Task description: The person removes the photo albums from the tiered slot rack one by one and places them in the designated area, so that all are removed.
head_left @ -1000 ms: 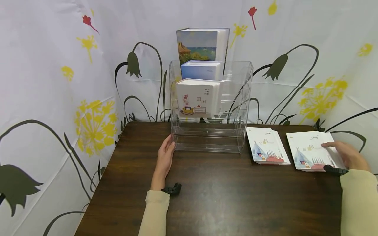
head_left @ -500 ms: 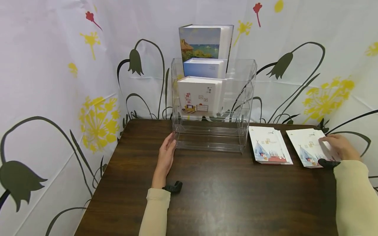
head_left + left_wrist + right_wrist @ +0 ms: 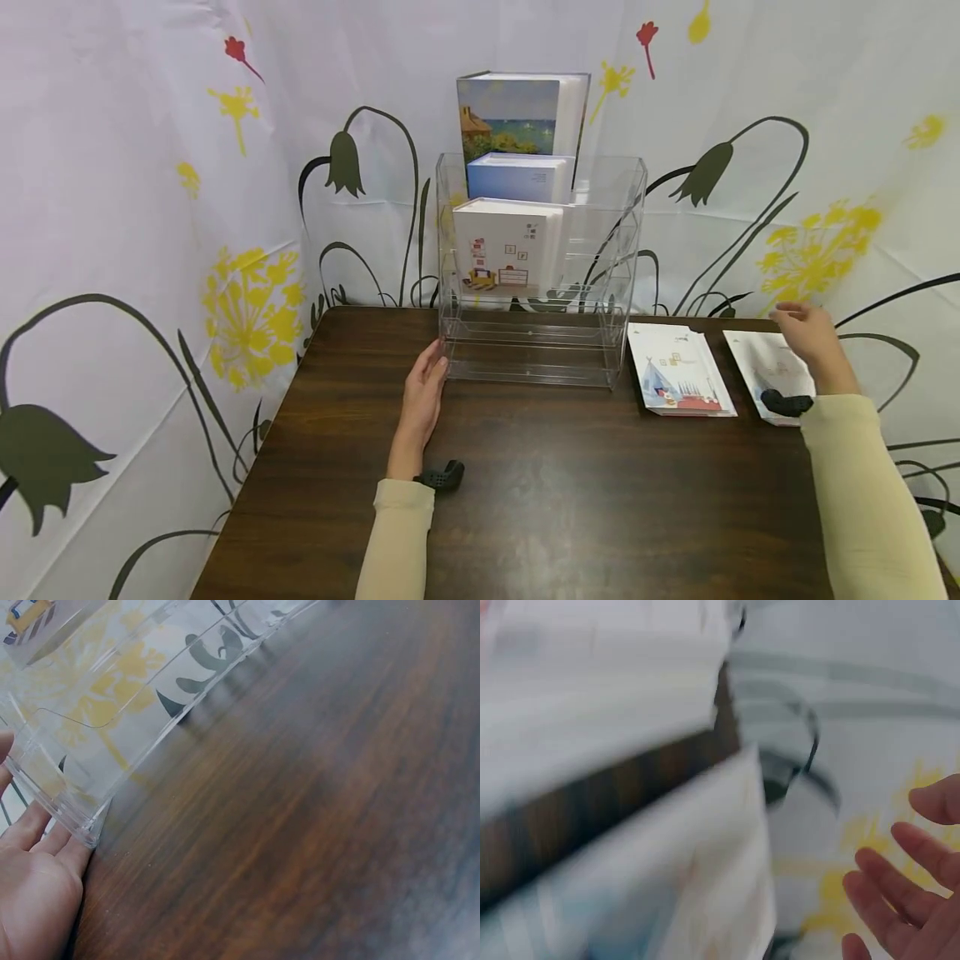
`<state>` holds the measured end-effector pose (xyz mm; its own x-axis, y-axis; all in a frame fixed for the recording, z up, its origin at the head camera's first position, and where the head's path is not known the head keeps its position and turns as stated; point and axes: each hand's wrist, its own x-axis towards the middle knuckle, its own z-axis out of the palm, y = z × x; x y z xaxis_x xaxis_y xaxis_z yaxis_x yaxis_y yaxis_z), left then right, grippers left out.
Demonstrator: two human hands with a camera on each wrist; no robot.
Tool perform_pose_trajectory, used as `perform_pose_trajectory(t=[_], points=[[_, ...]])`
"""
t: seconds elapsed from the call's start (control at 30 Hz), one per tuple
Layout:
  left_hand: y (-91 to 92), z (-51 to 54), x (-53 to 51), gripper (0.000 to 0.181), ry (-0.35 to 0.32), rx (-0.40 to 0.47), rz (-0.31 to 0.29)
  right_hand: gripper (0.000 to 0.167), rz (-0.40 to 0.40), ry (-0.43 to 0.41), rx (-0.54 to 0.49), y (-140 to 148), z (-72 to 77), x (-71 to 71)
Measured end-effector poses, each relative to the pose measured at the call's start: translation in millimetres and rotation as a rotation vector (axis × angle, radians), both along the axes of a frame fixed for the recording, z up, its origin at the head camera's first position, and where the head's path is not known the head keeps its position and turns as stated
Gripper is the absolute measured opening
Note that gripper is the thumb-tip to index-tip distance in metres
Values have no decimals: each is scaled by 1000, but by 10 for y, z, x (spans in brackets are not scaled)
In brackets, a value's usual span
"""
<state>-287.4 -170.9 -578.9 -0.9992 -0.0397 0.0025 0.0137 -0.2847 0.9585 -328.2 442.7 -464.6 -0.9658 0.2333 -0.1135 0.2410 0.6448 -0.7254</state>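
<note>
A clear plastic rack [image 3: 525, 375] stands at the back of the table, holding three upright books. In front is a white book [image 3: 498, 250] with a small room drawing. Behind it are a blue book [image 3: 510, 177] and a taller book [image 3: 513, 117] with a seaside painting. My left hand [image 3: 422, 396] touches the rack's lower left side, thumb near its front edge, fingers extended along the outside. My right hand [image 3: 810, 333], its fingers loosely spread, is over a white book [image 3: 768, 371] lying on the right and partly hides it. The right wrist view shows nothing in this hand [image 3: 922, 885].
Another white book [image 3: 678, 371] with a tent drawing lies flat between the rack and my right hand. The dark wooden table [image 3: 600, 500] reaches toward me. A white flower-printed cloth [image 3: 360, 50] hangs close behind the table and along its sides.
My right hand has left the right edge of the rightmost book and moved left and away from me, above its far end. The left hand stays at the rack.
</note>
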Motion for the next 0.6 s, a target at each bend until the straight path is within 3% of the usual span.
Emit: perform_pose_trajectory(t=[0.1,0.23,0.37,0.5,0.6], points=[[1,-23,-6,53,3,2,4,56,-15,174,-90,-479,62,-51],[-23,-39,-8,53,-3,-2,2,38,-65,437,-301,-1201,62,-77],[-18,-50,-7,54,-8,3,-14,24,14,661,-456,-1860,170,-39],[-6,-53,-14,53,-3,10,-3,25,183,707,-503,-2406,326,-79],[7,-48,-31,53,-4,12,3,30,251,718,-524,-2711,418,-176]])
